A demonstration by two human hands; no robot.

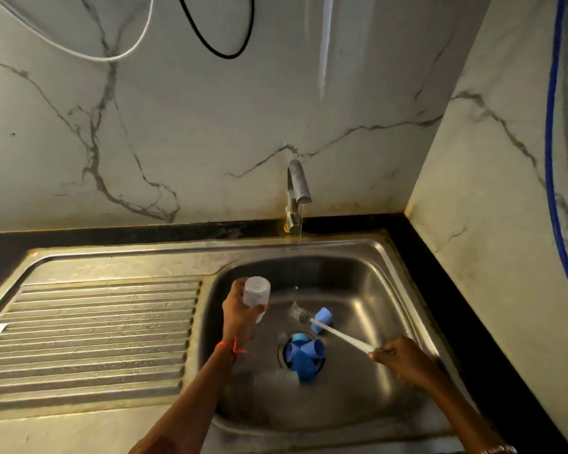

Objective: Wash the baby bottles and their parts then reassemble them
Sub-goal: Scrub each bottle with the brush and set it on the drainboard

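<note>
My left hand (pixel 240 314) grips a clear baby bottle (pixel 256 291) over the left side of the steel sink (pixel 368 280), its base turned up toward me. My right hand (pixel 402 358) pinches the end of a white bottle brush (pixel 338 335), whose bristle head (pixel 300 313) lies under the thin stream of water from the tap (pixel 297 191). Several blue caps (pixel 304 355) are heaped over the drain, and one more blue cap (pixel 322 319) lies beside the brush. A second clear bottle (pixel 277 376) seems to lie on the sink floor near the heap.
A ribbed steel draining board (pixel 89 335) spreads out left of the basin. A black counter edge (pixel 456 290) runs behind and to the right. Marble walls close in at the back and right, with a blue hose (pixel 553 158) and hanging cables above.
</note>
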